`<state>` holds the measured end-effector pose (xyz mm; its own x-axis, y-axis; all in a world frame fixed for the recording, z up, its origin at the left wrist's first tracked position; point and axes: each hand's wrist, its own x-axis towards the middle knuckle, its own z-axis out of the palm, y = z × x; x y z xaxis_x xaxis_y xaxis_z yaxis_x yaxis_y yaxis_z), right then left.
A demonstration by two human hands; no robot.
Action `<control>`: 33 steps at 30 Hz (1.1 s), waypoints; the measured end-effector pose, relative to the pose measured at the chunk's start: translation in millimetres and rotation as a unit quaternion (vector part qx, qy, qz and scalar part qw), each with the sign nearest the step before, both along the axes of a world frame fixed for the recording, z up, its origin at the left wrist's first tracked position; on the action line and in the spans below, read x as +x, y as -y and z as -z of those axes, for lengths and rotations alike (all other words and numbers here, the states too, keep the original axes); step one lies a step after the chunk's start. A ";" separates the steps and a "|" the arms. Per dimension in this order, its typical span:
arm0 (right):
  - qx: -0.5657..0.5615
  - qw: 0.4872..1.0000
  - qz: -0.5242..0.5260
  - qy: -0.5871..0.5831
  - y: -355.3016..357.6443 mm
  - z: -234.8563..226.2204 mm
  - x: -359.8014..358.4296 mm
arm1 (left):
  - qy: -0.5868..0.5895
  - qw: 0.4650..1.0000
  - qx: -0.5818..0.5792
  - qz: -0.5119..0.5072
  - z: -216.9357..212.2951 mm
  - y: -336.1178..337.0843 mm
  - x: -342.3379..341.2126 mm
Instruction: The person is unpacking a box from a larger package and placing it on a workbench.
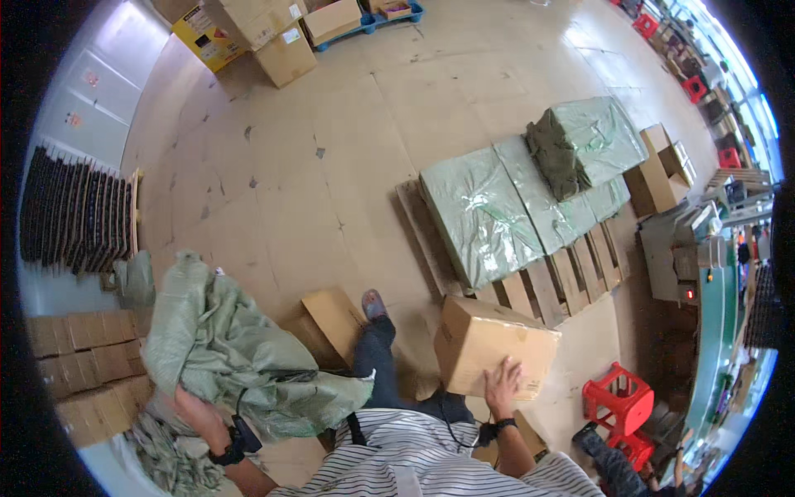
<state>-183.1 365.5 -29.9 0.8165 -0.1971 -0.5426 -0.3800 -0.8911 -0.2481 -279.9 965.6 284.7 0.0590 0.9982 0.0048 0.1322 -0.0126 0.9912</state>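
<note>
A crumpled green woven sack hangs over my left forearm. That arm runs into its folds, so my left hand and its fingers are hidden. On the right, a taped brown cardboard box stands tilted against my leg. My right hand lies on the face of this box, open, with the fingers spread. An open-topped cardboard carton is on the floor beside my foot, partly covered by the sack.
Wrapped green bundles lie on a wooden pallet ahead to the right. Red stools stand at the right. Stacked small boxes and folded sacks are at the left. Larger cartons stand at the far left.
</note>
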 end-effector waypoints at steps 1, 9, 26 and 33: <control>-0.020 1.000 0.000 -0.010 2.2 2.5 2.9 | -0.165 0.974 0.145 0.063 16.0 -19.0 13.7; -0.009 0.993 0.027 -0.117 27.9 -6.1 13.8 | -0.007 0.995 0.028 0.098 -29.3 -137.1 80.7; 0.447 0.676 -0.472 0.349 -515.6 -296.5 397.8 | -0.203 0.756 0.107 0.613 -74.2 -120.1 321.4; 0.365 0.597 -0.714 -0.002 -665.0 -228.7 444.7 | -0.244 0.837 -0.081 0.483 -90.8 -165.1 331.0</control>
